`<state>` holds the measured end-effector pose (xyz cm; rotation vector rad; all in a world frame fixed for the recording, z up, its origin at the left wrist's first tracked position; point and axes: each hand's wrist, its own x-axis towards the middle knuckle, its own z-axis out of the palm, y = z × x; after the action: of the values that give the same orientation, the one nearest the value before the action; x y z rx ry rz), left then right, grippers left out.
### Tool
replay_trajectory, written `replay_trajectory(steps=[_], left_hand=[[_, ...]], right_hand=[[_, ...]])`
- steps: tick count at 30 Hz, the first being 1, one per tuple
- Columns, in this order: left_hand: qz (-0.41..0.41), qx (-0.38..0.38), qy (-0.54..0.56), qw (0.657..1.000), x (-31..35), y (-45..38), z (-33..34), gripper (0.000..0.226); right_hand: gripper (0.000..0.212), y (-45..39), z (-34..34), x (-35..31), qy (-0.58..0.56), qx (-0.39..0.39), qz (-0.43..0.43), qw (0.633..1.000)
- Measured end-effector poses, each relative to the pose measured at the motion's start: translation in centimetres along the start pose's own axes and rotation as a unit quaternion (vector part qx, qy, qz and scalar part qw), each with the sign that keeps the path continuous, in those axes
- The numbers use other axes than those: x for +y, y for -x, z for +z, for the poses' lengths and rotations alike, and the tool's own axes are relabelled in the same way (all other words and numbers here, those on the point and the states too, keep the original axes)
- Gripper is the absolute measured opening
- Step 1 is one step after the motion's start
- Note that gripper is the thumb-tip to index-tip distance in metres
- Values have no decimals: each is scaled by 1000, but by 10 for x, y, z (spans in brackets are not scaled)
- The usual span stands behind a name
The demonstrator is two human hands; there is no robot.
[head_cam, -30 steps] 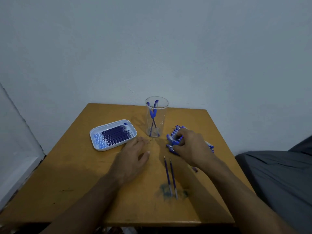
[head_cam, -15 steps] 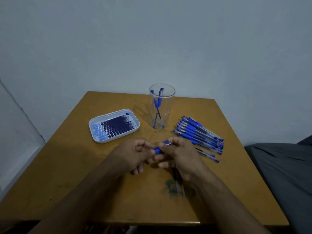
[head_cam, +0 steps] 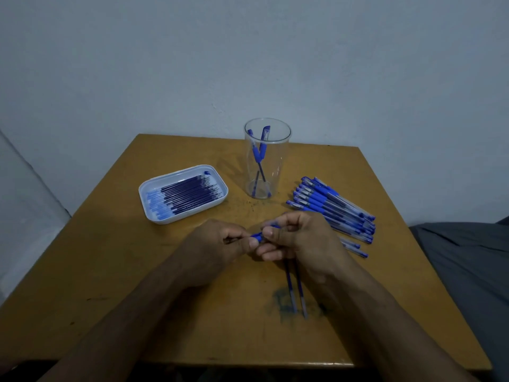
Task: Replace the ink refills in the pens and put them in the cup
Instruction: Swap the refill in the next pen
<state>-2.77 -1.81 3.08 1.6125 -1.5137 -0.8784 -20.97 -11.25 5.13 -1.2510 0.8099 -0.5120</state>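
Both hands meet over the middle of the table around one blue pen [head_cam: 258, 236]. My left hand [head_cam: 217, 246] pinches its blue end, and my right hand [head_cam: 298, 238] curls round the rest, hiding most of the barrel. A clear cup [head_cam: 266, 158] at the back holds two blue pens. To its right lies a pile of several blue pens [head_cam: 333, 209]. A white tray [head_cam: 154, 216] on the left holds several dark ink refills [head_cam: 190, 194]. Two loose refills [head_cam: 296, 290] lie on the table below my right hand.
The wooden table [head_cam: 110, 271] carries a dark ink stain [head_cam: 281, 301] near the loose refills. A grey wall stands close behind the table. Dark grey fabric [head_cam: 468, 266] lies beyond the table's right edge.
My right hand lifted a pen from the pile and brought it to the table's middle. My left hand rose from the table and took hold of the pen's end.
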Motion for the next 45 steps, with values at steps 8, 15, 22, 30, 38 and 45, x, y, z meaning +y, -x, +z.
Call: replay_trajectory(steps=[8,15,22,30,38,45], left_hand=[[24,-27,-6,999,1,0,-3,21],[18,-50,-6,999,4,2,-6,22],[-30,4,13,999,2,3,-7,23],[-91,184,137,969,-8,6,-6,26],[-79,187,88,975,-8,8,-1,22],[-43,180,77,980,-1,12,3,8]], right_hand=[[21,1,-2,-6,40,-27,-5,999],[12,3,-3,-7,89,-41,-22,995],[6,1,-8,-14,68,-21,-65,995],[14,-5,-4,4,440,106,-225,863],[32,1,18,18,660,79,-242,707],[21,-1,20,13,665,85,-215,710]])
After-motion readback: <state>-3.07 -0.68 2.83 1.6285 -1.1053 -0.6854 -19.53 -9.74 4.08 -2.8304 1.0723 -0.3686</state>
